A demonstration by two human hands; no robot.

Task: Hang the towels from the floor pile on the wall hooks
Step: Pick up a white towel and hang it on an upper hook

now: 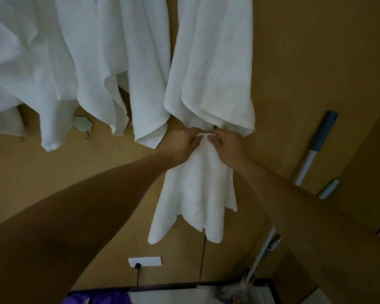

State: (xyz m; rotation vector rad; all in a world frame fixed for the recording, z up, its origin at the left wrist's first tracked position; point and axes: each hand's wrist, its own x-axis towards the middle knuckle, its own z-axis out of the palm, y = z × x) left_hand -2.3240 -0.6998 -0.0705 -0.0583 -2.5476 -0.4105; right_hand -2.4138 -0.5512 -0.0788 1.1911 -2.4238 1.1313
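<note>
Left hand (182, 145): grip closed, fingers curled round the top edge of a white towel (195, 194). Right hand (228, 143): grip closed in the same way on the same edge, just beside the left hand. A short strip of the towel's hem is stretched between the two grips.

Towel position: held up against the wall (305, 62), with its top edge directly under the lower hem of the rightmost hanging towel (213, 62). The rest of the cloth hangs down freely in loose folds below the hands. Whether the edge is on a hook cannot be told, because the hands and cloth cover that spot.

Other hanging towels (92, 62): several white ones side by side along the wall to the left, overlapping one another.

Wall hook (83, 123): a pale plate partly visible below those towels, with nothing seen hanging from it.

Surroundings: a white socket (144, 261) low on the wall with a black plug (137, 266) in it; a blue and white pole (316, 145) leaning at the right; a purple item (97, 298) at the bottom edge
</note>
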